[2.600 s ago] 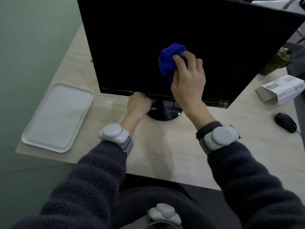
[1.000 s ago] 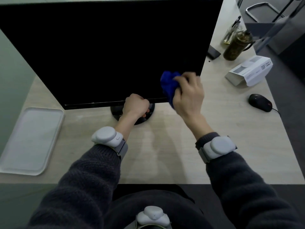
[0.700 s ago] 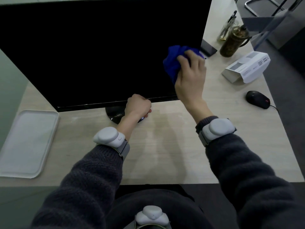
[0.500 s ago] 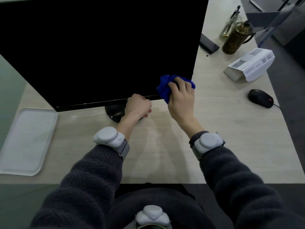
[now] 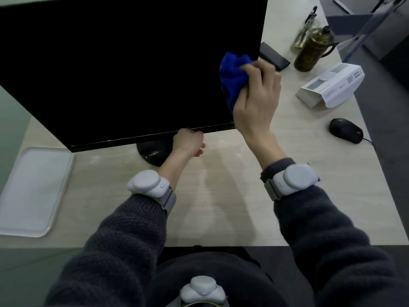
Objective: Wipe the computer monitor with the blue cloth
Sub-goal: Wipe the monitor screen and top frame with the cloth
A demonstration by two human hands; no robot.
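Observation:
A large black computer monitor (image 5: 124,69) with a dark screen stands on a round black base (image 5: 152,152) on the pale wooden desk. My right hand (image 5: 256,100) grips a bunched blue cloth (image 5: 233,78) and presses it against the screen near its right edge, above the lower right corner. My left hand (image 5: 188,141) is closed on the monitor's bottom edge near the middle, just right of the base; its fingertips are hidden under the bezel.
A white tray (image 5: 33,191) lies at the desk's left. To the right are a black phone (image 5: 274,57), a dark brown jug (image 5: 311,52), a glass with pens (image 5: 304,29), a white box (image 5: 332,88) and a black mouse (image 5: 345,130).
My right hand has moved the blue cloth up along the screen's right edge from the lower right corner. My left hand has kept its hold on the bottom edge.

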